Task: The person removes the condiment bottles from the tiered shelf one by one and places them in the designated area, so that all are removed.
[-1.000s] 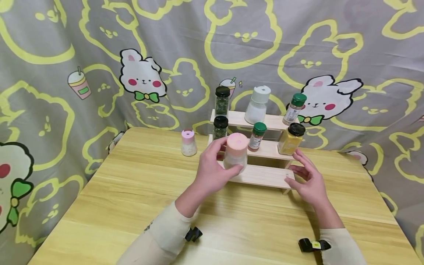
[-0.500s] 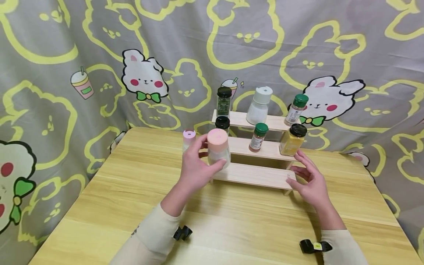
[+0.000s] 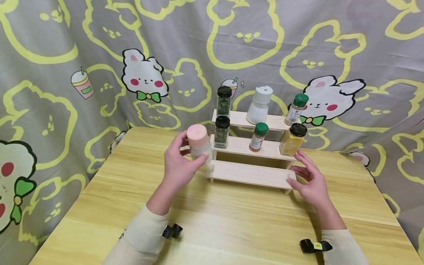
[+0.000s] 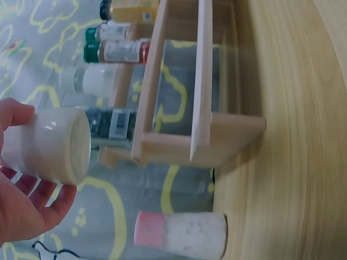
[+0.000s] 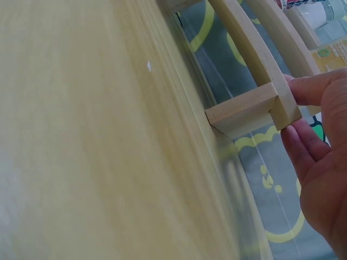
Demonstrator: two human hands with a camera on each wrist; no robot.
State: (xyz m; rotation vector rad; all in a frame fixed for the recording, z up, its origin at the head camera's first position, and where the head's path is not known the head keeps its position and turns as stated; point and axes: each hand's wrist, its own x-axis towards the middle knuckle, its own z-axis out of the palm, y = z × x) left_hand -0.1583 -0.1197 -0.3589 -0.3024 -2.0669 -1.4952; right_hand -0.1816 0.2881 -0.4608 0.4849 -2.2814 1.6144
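My left hand [image 3: 177, 165] grips a glass seasoning jar [image 3: 197, 137] with a peach cap, held upright above the table left of the wooden tiered rack [image 3: 251, 173]. In the left wrist view the jar's round base [image 4: 81, 146] faces the camera, fingers and thumb around its sides. My right hand [image 3: 311, 184] pinches the right end of the lowest step, thumb on one face and fingertips on the other in the right wrist view. A pink-capped shaker [image 4: 190, 234] stands on the table left of the rack; in the head view the left hand and jar hide it.
The top step bears a black-capped herb jar [image 3: 223, 102], a white-capped shaker [image 3: 257, 112] and a green-capped bottle [image 3: 294, 113]. On the middle step stand another herb jar [image 3: 221, 134], a green-capped bottle [image 3: 256, 141] and a yellow spice jar [image 3: 291, 143]. A patterned curtain [image 3: 185, 33] hangs behind.
My left hand has carried the peach-capped jar leftward, from in front of the rack to beyond its left end. The right hand has stayed at the rack's right end.
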